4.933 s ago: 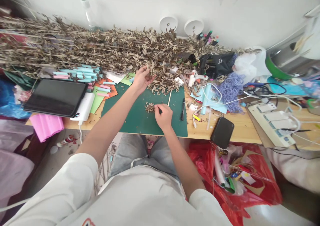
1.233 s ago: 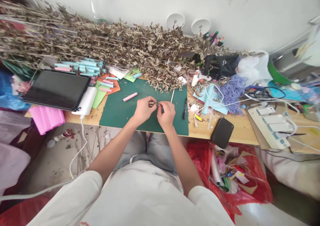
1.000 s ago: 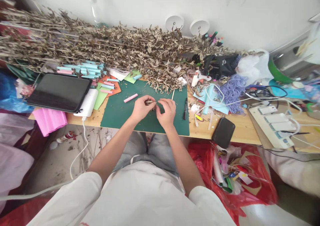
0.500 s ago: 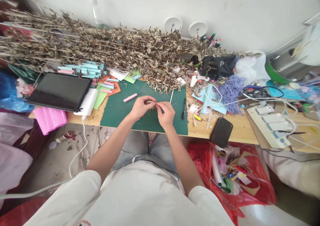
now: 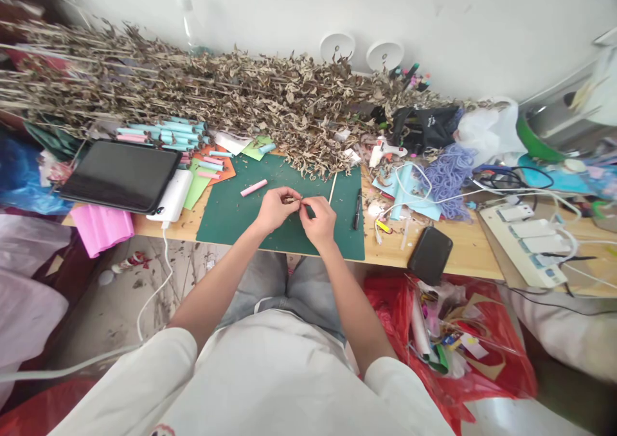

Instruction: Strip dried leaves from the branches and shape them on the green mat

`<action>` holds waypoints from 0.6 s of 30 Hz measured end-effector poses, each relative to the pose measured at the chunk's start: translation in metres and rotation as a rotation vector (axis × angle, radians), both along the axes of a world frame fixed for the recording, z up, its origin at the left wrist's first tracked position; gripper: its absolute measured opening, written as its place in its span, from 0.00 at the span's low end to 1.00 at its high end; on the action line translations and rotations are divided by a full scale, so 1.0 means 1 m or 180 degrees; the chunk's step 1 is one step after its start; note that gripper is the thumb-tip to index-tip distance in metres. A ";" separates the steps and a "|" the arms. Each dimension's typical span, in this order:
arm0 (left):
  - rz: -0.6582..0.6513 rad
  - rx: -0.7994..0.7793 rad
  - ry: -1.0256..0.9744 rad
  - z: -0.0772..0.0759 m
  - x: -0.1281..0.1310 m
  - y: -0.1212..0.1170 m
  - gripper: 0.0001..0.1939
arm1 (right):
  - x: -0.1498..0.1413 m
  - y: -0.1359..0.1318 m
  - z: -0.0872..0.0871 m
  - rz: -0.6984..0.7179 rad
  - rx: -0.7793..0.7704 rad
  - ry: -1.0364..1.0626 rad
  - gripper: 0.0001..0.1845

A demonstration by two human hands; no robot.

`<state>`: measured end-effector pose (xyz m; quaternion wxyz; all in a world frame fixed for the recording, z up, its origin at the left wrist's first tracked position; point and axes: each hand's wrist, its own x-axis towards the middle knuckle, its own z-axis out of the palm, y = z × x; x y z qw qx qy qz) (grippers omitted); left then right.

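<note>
My left hand point(image 5: 276, 209) and my right hand point(image 5: 318, 220) meet fingertip to fingertip above the green cutting mat point(image 5: 222, 220). A small bit of brown dried leaves point(image 5: 290, 199) shows under the curled fingers of my left hand. My right thumb and forefinger are pinched at its right end, partly hiding it. On the mat to the left lies a pink paper tube point(image 5: 254, 187). Beyond my right hand rests a thin pale stick point(image 5: 333, 188), and a black pen point(image 5: 357, 209) lies near the mat's right edge.
A long heap of dried leafy stalks point(image 5: 270, 95) runs along the wall. At left are a tablet point(image 5: 123, 173), a white power bank point(image 5: 171, 197) and blue paper tubes point(image 5: 180, 130). At right sit a glue gun point(image 5: 387, 151), purple yarn point(image 5: 450, 175), a black phone point(image 5: 430, 254) and a power strip point(image 5: 525, 246).
The whole view has shifted slightly. My fingers have closed in a little, and less of the dried leaves shows between them. Both hands stay together over the mat.
</note>
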<state>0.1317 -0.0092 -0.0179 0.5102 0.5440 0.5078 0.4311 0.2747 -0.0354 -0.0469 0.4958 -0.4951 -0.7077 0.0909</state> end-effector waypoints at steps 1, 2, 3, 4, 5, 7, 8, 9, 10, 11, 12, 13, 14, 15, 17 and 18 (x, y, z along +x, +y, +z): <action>0.0033 0.0144 0.0282 0.001 0.001 -0.001 0.06 | 0.000 0.000 -0.001 -0.0069 0.0031 -0.0032 0.07; 0.0058 0.0286 0.0539 0.003 0.002 -0.002 0.06 | 0.000 0.001 -0.002 -0.0150 0.0061 -0.0044 0.07; 0.0073 0.0405 0.0732 0.004 0.002 -0.003 0.05 | 0.000 0.001 -0.003 -0.0231 0.0089 -0.0038 0.06; 0.0080 0.0483 0.0837 0.005 0.002 -0.004 0.05 | 0.001 0.001 -0.004 -0.0291 0.0110 -0.0025 0.06; 0.0082 0.0518 0.0851 0.005 0.002 -0.005 0.05 | 0.001 0.002 -0.004 -0.0320 0.0121 -0.0013 0.06; 0.0075 0.0475 0.0663 0.004 0.001 -0.006 0.05 | 0.002 0.002 -0.003 -0.0306 0.0119 -0.0007 0.06; 0.0081 0.0416 0.0508 0.003 0.000 -0.005 0.05 | 0.002 0.002 -0.002 -0.0291 0.0110 -0.0007 0.06; 0.0092 0.0344 0.0344 0.002 -0.001 -0.005 0.06 | 0.002 0.002 -0.002 -0.0273 0.0090 0.0003 0.06; 0.0103 0.0269 0.0185 0.001 -0.002 -0.004 0.07 | 0.002 0.001 -0.001 -0.0260 0.0062 0.0020 0.06; 0.0113 0.0197 0.0042 0.000 -0.002 -0.003 0.08 | 0.002 0.001 0.000 -0.0243 0.0036 0.0042 0.06; 0.0115 0.0132 -0.0083 -0.001 -0.003 -0.002 0.08 | 0.002 0.001 0.002 -0.0214 0.0010 0.0063 0.07; 0.0097 0.0068 -0.0193 -0.001 -0.003 -0.001 0.08 | 0.002 0.001 0.003 -0.0168 -0.0009 0.0075 0.08; 0.0062 0.0005 -0.0302 -0.002 -0.003 -0.001 0.08 | 0.002 0.000 0.004 -0.0104 -0.0023 0.0079 0.09; 0.0023 -0.0055 -0.0414 -0.002 -0.002 0.000 0.09 | 0.001 0.000 0.005 -0.0034 -0.0029 0.0080 0.10; -0.0047 -0.0153 -0.0622 -0.003 -0.002 0.000 0.10 | 0.001 0.000 0.007 0.0076 -0.0029 0.0112 0.10; -0.0059 -0.0189 -0.0714 -0.003 -0.001 0.001 0.11 | 0.001 -0.001 0.007 0.0104 -0.0025 0.0142 0.10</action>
